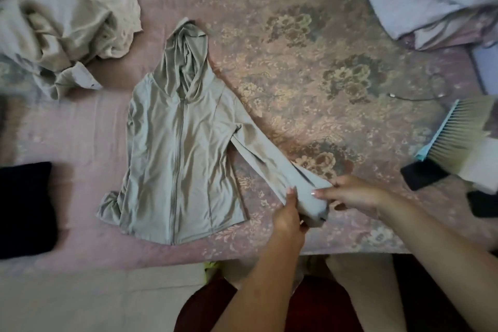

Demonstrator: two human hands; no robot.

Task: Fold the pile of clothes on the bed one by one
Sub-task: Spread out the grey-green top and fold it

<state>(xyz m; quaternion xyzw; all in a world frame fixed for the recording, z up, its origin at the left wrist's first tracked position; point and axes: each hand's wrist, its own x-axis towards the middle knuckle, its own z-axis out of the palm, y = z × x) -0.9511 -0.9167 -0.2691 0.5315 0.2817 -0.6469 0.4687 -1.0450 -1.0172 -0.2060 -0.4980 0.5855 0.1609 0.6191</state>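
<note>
A grey-green hooded jacket [180, 148] lies zipped and face-up mid-bed [310, 48]; left hand [288, 215] and right hand [353, 193] both clamp its sleeve cuff [315, 203] at five o'clock (unfolded pile [62, 27] at ten o'clock).

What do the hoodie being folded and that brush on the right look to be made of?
The hoodie looks like thin, smooth stretch knit, perhaps a synthetic: it has a faint sheen and falls in fine soft wrinkles. Both hands, left hand and right hand, pinch its sleeve cuff, which bunches easily. The brush seems to have a light-blue plastic back and pale, straight synthetic bristles, though it is blurred.
</note>
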